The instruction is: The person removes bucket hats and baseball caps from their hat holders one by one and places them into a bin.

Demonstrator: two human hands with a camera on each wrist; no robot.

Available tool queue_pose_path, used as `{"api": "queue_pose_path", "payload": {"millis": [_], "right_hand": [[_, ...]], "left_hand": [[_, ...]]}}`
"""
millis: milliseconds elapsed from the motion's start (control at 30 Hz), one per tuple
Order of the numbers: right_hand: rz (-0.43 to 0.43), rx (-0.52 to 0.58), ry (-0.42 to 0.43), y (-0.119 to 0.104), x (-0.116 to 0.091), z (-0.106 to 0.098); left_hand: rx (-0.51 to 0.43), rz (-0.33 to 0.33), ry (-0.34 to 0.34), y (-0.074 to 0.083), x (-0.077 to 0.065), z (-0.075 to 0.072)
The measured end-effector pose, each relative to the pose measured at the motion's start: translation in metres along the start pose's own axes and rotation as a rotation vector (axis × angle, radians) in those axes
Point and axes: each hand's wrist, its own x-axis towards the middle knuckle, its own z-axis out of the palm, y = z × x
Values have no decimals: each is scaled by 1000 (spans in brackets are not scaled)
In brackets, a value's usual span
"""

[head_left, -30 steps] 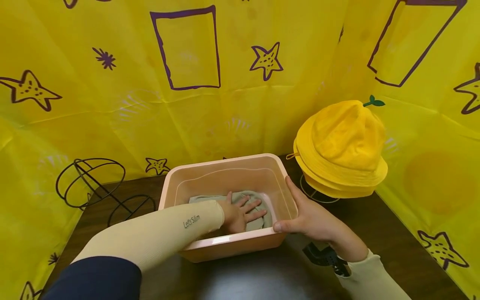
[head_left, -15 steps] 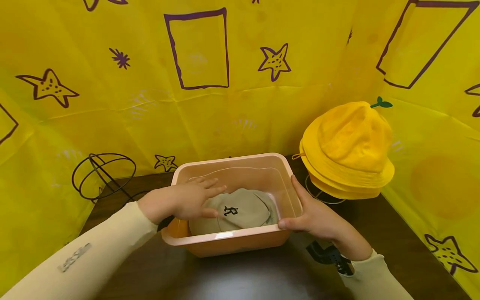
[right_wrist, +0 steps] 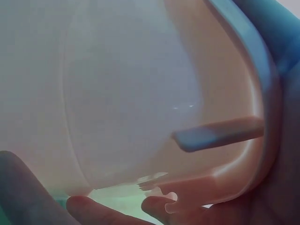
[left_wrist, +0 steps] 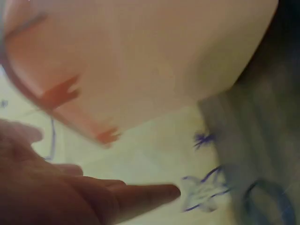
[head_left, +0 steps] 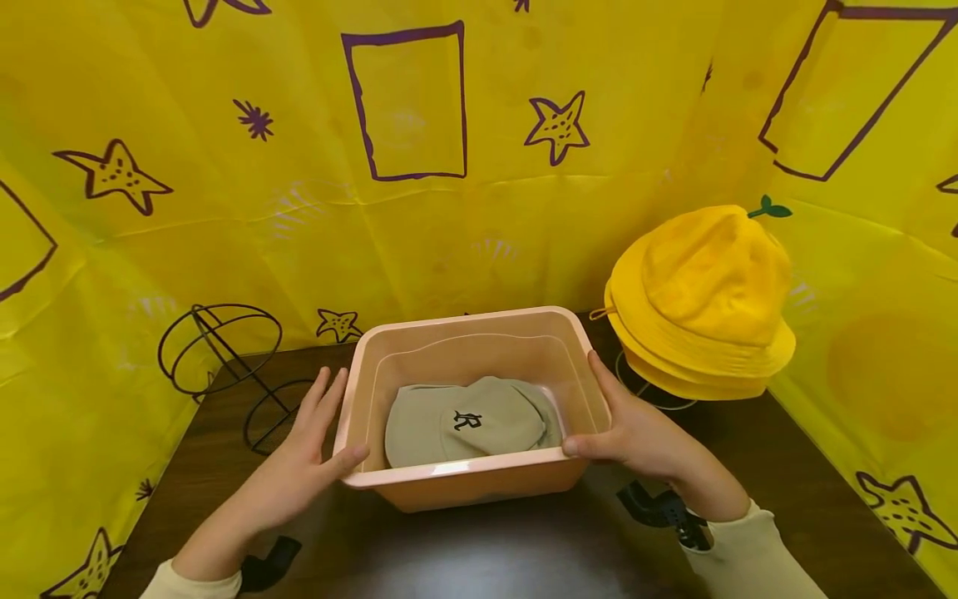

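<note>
A pink plastic bin [head_left: 479,481] sits on the dark table with a grey-beige baseball cap [head_left: 497,420] lying inside, its black letter logo facing up. My right hand [head_left: 629,428] grips the bin's right side, thumb at the front rim corner and fingers along the outside wall. At the left end, my left hand [head_left: 299,453] is spread with straight fingers, its thumb right at the front left rim corner. In the left wrist view, those fingers [left_wrist: 145,197] stand out beside the bin's outer wall [left_wrist: 140,61]. The right wrist view shows fingers [right_wrist: 103,213] curving under the bin wall [right_wrist: 131,93].
A black wire hat stand [head_left: 224,358] stands at the back left. Yellow bucket hats [head_left: 703,299], stacked with a green sprout on top, rest on another wire stand at the back right. A yellow patterned sheet [head_left: 299,249] hangs behind the table [head_left: 486,557].
My left hand has lifted off the cap, come out of the bin to the left and reached its outer left side. The cap's logo is now uncovered. My right hand keeps its grip.
</note>
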Motion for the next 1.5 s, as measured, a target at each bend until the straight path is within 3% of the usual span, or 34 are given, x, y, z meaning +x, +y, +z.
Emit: {"api": "queue_pose_path", "payload": {"millis": [100, 233, 333, 433, 700, 833, 900, 1000, 1067, 1167, 1300, 1400, 1500], "right_hand": [[0, 10, -3, 0, 0, 0], [2, 34, -10, 1, 1, 0], [3, 45, -11, 0, 1, 1], [3, 47, -11, 0, 1, 0], [6, 16, -1, 0, -2, 0], [-15, -3, 6, 2, -2, 1], [-34, -64, 25, 0, -2, 1], [-68, -250, 66, -9, -7, -4], [-98, -355, 87, -20, -14, -15], [-222, -426, 111, -40, -26, -42], [-379, -315, 186, -65, -36, -91], [-307, -261, 305, -80, -37, -132], [-97, -374, 375, -89, -32, -172]], "left_hand": [[-170, 3, 36, -11, -6, 14], [-442, 56, 44, -22, -10, 33], [-646, 99, 27, -24, -11, 43], [-758, 109, 14, -21, -10, 47], [-907, 59, -8, -22, -11, 53], [-918, 43, 1, -22, -13, 54], [-911, 41, 10, -22, -14, 54], [-904, 42, 19, -22, -15, 53], [-900, 38, 23, -21, -16, 54], [-898, 30, 23, -21, -16, 54], [-905, 27, 21, -21, -16, 54], [-909, 24, 22, -21, -16, 54], [-900, 20, 23, -21, -15, 54]]}}
